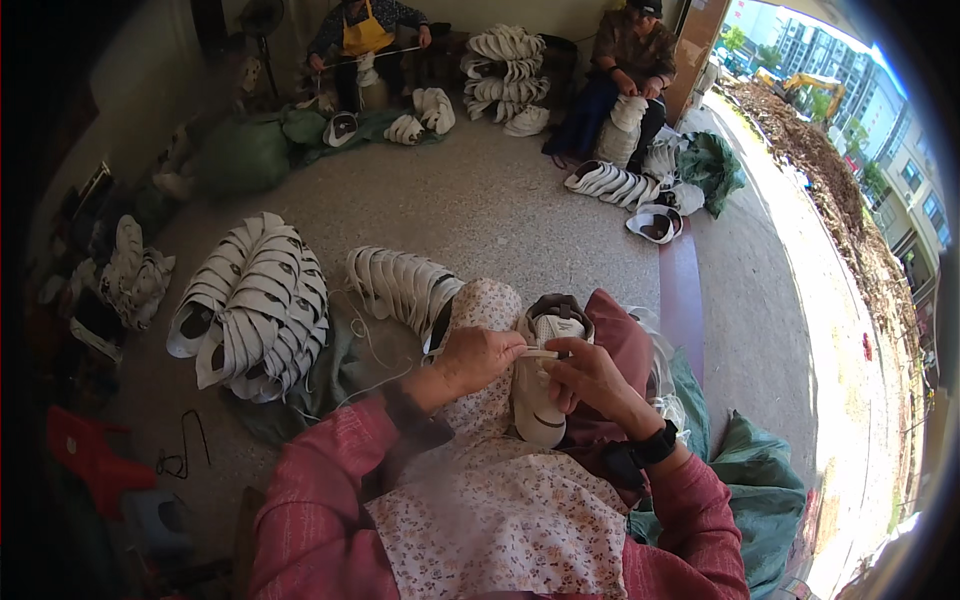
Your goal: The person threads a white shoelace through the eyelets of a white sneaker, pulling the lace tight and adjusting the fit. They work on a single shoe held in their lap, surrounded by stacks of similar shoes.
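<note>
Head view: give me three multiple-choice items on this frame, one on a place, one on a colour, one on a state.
1. Where does the white shoe lie?
A. on the person's lap
B. on the red stool
C. on the floor by the doorway

2. What colour are the person's sleeves?
A. yellow
B. pinkish red
C. blue

3. How do the hands stand?
A. both idle
B. one on the shoe
C. both on the shoe

Key: 1 A, it lies on the floral apron; 2 B, both forearms show it; 3 C, left hand and right hand meet at its top.
</note>
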### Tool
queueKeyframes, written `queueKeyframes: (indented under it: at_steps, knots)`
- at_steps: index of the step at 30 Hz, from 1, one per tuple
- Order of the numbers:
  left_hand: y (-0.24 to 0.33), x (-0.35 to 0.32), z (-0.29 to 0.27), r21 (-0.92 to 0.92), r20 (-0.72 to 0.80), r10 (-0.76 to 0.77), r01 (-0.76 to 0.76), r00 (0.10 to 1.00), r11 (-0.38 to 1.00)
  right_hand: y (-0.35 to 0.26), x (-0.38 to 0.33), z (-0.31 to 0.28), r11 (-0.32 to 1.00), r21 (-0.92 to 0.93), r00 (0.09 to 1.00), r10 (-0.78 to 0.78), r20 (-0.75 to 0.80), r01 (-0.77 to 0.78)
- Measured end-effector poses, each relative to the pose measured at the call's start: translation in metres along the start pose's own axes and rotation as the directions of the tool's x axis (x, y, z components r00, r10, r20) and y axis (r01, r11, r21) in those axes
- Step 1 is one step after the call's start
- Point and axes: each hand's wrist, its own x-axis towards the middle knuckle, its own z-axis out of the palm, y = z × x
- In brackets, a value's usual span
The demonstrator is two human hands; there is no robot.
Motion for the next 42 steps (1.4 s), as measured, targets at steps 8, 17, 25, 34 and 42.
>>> queueKeyframes:
  at_steps: [8, 17, 25, 34, 42]
  knots:
    - [-0.011, 0.004, 0.010, 0.179, -0.053, 0.208, -0.195, 0.977, 0.964, 0.000, -0.003, 0.005, 0.999, 0.021, 0.998, 0.048, 0.031, -0.049]
    - [-0.010, 0.009, 0.015, 0.147, -0.052, 0.207, -0.198, 0.977, 0.969, -0.011, -0.007, 0.012, 0.998, 0.049, 0.999, 0.035, 0.034, -0.037]
    - [-0.008, 0.022, 0.012, 0.141, 0.093, 0.107, -0.119, 0.990, 0.983, -0.014, -0.006, 0.020, 0.998, -0.053, 0.999, 0.022, 0.038, -0.020]
    - [-0.019, 0.051, -0.017, -0.328, 0.287, 0.257, -0.158, 0.923, 0.931, -0.037, 0.026, -0.026, 0.571, -0.732, 0.843, -0.539, 0.008, 0.372]
    - [-0.031, 0.058, -0.010, -0.344, 0.284, 0.340, -0.236, 0.896, 0.909, -0.002, 0.053, -0.023, 0.660, -0.594, 0.881, -0.426, 0.208, 0.460]
